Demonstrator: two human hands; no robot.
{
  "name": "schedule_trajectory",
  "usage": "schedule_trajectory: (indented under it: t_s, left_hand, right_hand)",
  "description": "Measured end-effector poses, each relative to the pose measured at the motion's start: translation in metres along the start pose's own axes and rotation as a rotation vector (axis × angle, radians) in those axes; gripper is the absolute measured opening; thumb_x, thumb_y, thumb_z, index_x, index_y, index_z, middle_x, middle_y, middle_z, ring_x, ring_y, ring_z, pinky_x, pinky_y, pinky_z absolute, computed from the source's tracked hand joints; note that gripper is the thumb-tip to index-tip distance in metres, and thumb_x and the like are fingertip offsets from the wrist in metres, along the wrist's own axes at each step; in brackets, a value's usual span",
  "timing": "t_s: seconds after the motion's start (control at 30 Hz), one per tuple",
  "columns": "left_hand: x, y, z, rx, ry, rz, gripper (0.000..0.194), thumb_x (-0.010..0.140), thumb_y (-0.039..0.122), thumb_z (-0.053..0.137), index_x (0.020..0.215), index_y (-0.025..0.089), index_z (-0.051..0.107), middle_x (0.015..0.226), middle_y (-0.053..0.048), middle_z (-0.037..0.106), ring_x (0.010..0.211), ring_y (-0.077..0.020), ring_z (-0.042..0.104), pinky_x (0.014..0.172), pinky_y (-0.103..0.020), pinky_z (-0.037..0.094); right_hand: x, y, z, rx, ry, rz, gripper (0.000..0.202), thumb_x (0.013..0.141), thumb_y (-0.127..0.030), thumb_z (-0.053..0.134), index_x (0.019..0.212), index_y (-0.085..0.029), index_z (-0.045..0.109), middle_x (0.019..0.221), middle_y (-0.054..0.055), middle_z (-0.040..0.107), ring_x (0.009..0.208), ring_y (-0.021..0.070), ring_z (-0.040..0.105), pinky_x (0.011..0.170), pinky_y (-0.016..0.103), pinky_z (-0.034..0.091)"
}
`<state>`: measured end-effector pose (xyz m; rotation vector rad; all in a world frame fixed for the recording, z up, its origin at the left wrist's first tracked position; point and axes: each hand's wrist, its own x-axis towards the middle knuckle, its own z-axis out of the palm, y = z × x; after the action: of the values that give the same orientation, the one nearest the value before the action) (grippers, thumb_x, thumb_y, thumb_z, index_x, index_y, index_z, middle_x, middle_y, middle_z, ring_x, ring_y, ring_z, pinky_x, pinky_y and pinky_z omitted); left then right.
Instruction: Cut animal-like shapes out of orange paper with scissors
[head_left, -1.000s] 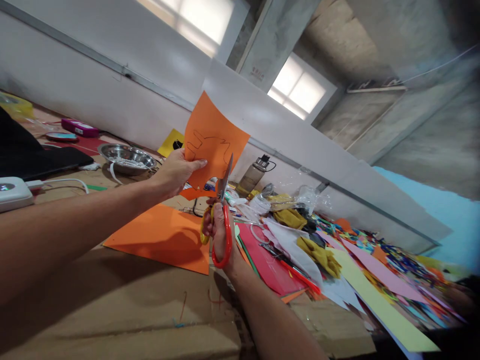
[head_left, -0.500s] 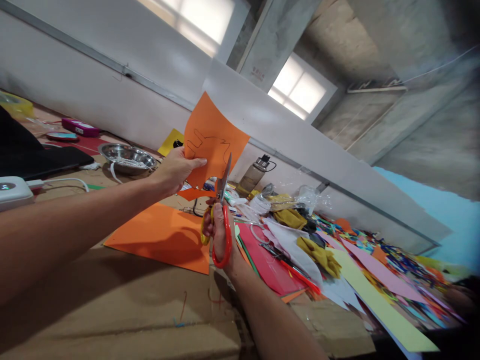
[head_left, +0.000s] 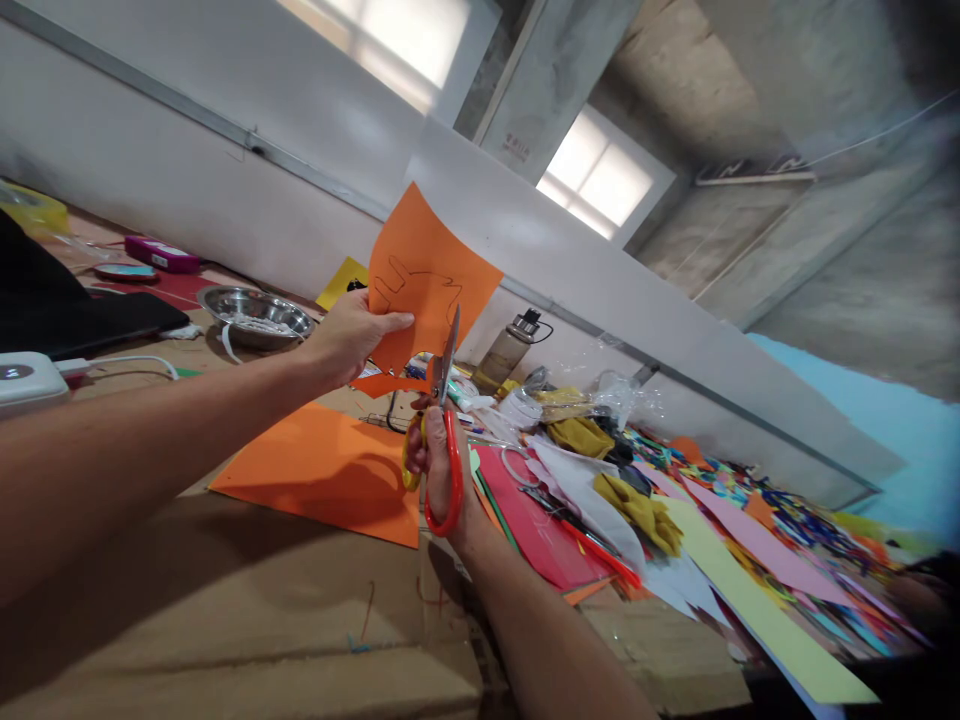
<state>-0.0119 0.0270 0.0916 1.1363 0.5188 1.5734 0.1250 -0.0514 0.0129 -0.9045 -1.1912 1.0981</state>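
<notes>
Between thumb and fingers, my left hand pinches the left edge of an upright orange paper sheet. A dark outline is drawn on the sheet, and a partly cut strip hangs along its lower edge. My right hand is closed round the red and yellow handles of a pair of scissors. Their blades point upward at the sheet's lower right part, beside the drawn line. Below, another orange sheet lies flat on the cardboard with a shadow across it.
A metal bowl with white bits stands at the left, near a white device with a cable. Behind the scissors is a bottle. Mustard cloth, red sheets and a pale green strip crowd the right.
The orange sheet has turned slightly, its right corner shifting a little to the right. The scissor blades look closer together. Both hands stay nearly in place.
</notes>
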Motion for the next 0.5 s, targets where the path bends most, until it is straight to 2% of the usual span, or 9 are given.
schedule_trajectory:
  t_s: [0.5]
  left_hand:
    - [0.0029, -0.0005, -0.0021, -0.016, -0.011, -0.002, 0.023, 0.063, 0.011, 0.077, 0.085, 0.014, 0.075, 0.086, -0.007, 0.077, 0.100, -0.0281, 0.072, 0.094, -0.041, 0.056]
  right_hand:
    - [0.0007, 0.0002, -0.0001, -0.015, -0.014, 0.013, 0.059, 0.074, -0.073, 0.069, 0.097, -0.022, 0.051, 0.065, -0.010, 0.036, 0.048, 0.0049, 0.029, 0.043, 0.018, 0.025]
